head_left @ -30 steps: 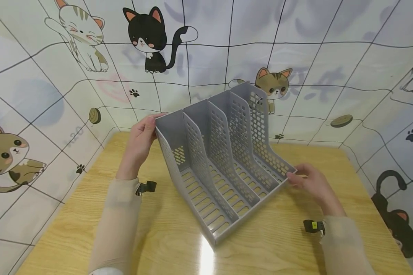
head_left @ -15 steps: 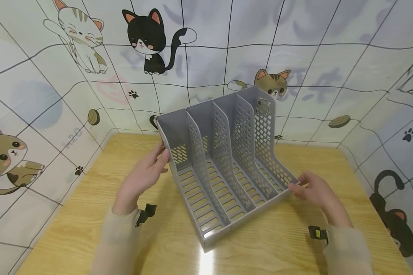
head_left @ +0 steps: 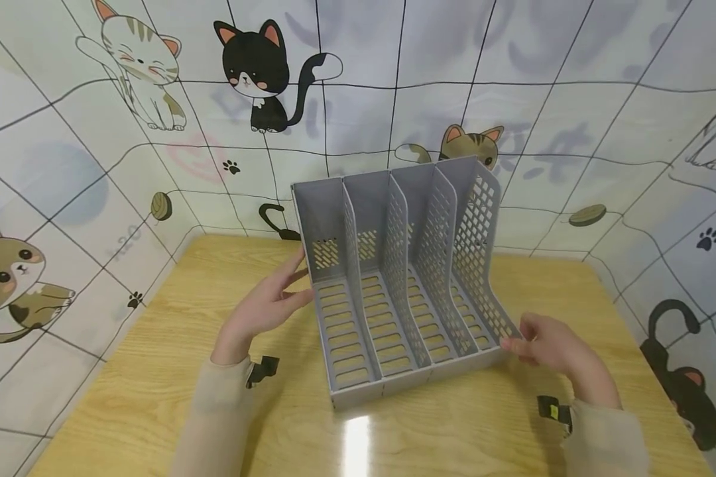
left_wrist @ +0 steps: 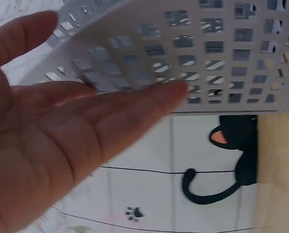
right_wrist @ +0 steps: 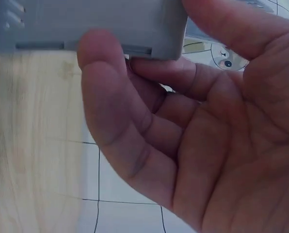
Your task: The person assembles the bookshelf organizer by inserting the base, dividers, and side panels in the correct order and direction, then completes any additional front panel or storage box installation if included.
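A grey plastic file rack (head_left: 396,245) with upright mesh dividers stands on the wooden table in the head view, its slotted compartments facing me. My left hand (head_left: 265,308) is at its left side with fingers extended. In the left wrist view, those straight fingers (left_wrist: 135,111) lie along the perforated side wall (left_wrist: 135,17), and the thumb is spread away. My right hand (head_left: 557,344) pinches the front right corner. The right wrist view shows its curled fingers (right_wrist: 105,97) at the edge of the grey corner (right_wrist: 139,24); the thumb tip is out of view.
The wooden table (head_left: 173,344) has a bright light reflection near its front. White grid-patterned walls (head_left: 358,112) with cartoon cats rise behind it and on both sides. A dark wrist strap piece (head_left: 262,371) shows at the left cuff.
The rack has turned to face me more squarely and has come down from a tilt. My left hand has slid from its top left corner down to the side; my right hand keeps its corner.
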Tool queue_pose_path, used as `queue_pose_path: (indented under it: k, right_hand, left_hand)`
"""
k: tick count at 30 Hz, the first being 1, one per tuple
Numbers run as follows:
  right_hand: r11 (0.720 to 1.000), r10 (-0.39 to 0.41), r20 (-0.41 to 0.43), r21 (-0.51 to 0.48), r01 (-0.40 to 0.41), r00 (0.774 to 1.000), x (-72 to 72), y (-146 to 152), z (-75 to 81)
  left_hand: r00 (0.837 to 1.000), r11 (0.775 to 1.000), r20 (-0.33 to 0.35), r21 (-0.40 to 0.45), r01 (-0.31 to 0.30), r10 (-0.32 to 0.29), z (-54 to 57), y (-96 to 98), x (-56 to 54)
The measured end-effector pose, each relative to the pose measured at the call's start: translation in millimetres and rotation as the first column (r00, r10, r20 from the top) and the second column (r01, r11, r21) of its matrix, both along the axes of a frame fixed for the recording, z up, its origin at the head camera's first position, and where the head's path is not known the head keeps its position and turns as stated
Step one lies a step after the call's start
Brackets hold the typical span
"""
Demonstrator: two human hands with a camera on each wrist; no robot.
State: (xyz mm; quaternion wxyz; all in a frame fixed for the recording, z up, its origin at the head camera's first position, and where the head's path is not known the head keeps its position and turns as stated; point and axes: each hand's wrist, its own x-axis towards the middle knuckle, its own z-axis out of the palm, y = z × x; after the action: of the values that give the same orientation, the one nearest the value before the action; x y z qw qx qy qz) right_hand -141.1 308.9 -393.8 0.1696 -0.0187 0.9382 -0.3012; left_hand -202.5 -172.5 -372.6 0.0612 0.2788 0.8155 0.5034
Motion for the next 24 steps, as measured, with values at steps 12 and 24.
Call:
queue_pose_path:
  k: [12,24]
  right_hand:
    - [0.998,0.01,-0.009,-0.065,-0.01,1.0,9.6,-14.9,-3.5]
    - [0.998,0.038,0.027,-0.06,-0.037,0.999,12.1,-23.9,-2.2]
  left_hand:
    - [0.997,0.986,0.066,-0.165,-0.037,0.049,-10.4,14.3,0.3]
    - [0.981,0.883,0.138,-0.466,-0.056,0.136,-4.2,13.1,8.2]
